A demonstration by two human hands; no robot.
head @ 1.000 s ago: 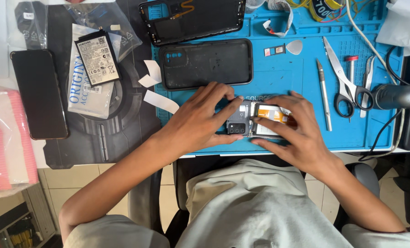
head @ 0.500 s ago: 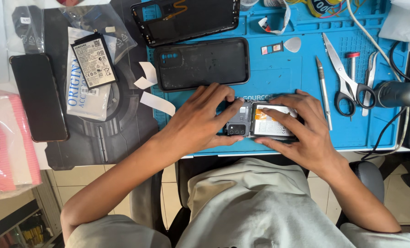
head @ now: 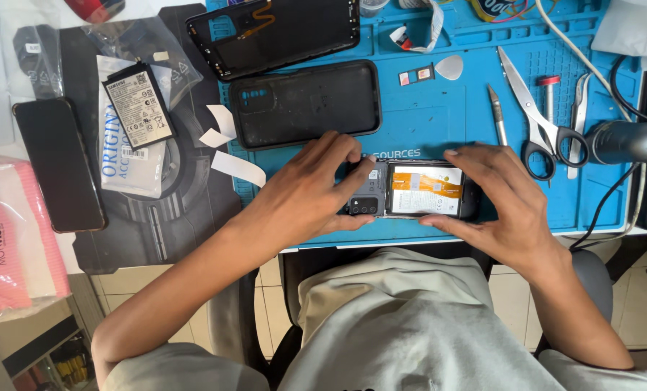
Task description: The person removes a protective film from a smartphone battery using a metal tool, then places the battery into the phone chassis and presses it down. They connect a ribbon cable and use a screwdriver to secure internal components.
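The opened phone (head: pixel 410 190), back cover off, lies on the near edge of the blue repair mat (head: pixel 439 116), gripped at both ends: left hand (head: pixel 305 192) grasping the camera end, right hand (head: pixel 501 199) clasping the other. A clear plastic bag (head: pixel 139 54) beside the mat lies under a loose battery (head: pixel 139 106).

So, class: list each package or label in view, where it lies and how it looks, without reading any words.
Battery: left, on a clear bag; black, white label.
White sleeve: beneath the battery; blue lettering.
Pink packet: far left edge.
Opened phone: between both hands; white-and-orange label.
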